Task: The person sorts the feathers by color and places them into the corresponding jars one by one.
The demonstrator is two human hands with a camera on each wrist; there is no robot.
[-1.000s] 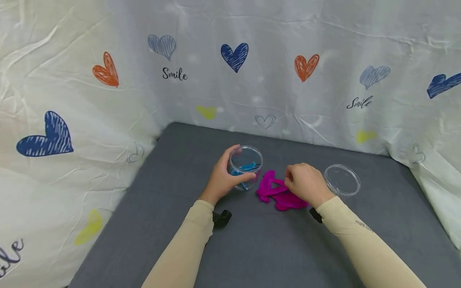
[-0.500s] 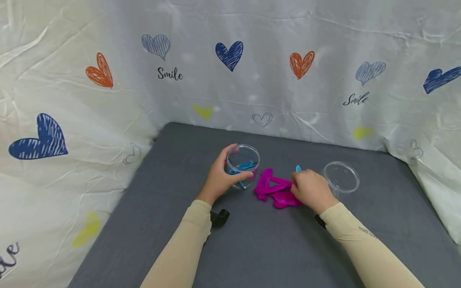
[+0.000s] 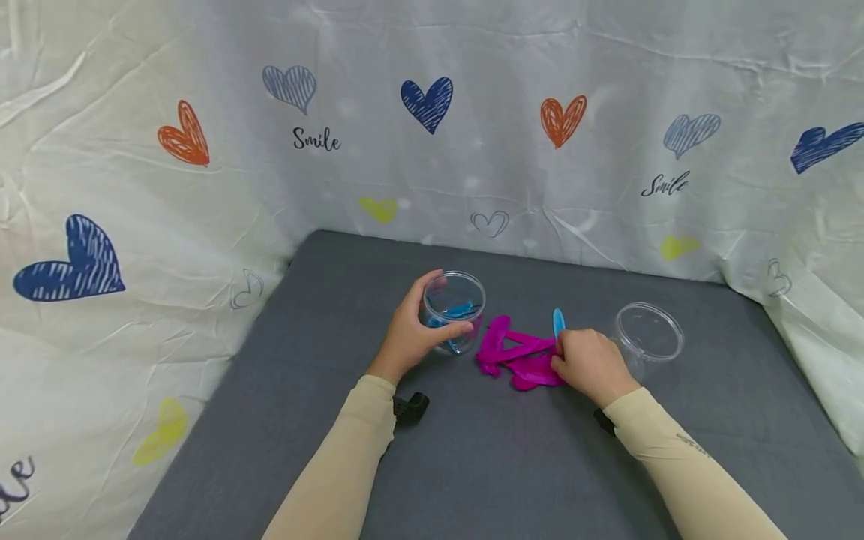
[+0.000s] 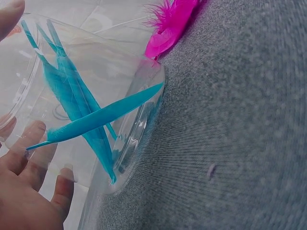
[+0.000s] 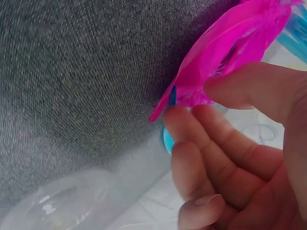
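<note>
My left hand (image 3: pixel 412 334) holds a clear plastic jar (image 3: pixel 472 277), with the thumb across its near side and the fingers round the far side. Several blue feathers (image 4: pixel 96 117) lie crossed inside that jar. To its right, magenta feathers (image 3: pixel 516 351) are heaped on the table. My right hand (image 3: pixel 594 364) is low at the right end of this heap. A blue feather (image 3: pixel 558 321) sticks out past its knuckles. In the right wrist view the thumb stands apart from the bent fingertips (image 5: pixel 180 122), which touch or nearly touch the blue feather (image 5: pixel 168 140).
A second clear jar (image 3: pixel 634 361) stands just right of my right hand. Grey cloth covers the table (image 3: pixel 499 465). A white curtain (image 3: pixel 513 165) printed with hearts hangs along the back and left side.
My right hand has moved right along the magenta heap, uncovering the blue feather beyond it. The second jar has shifted slightly right. My left hand keeps its hold on the first jar.
</note>
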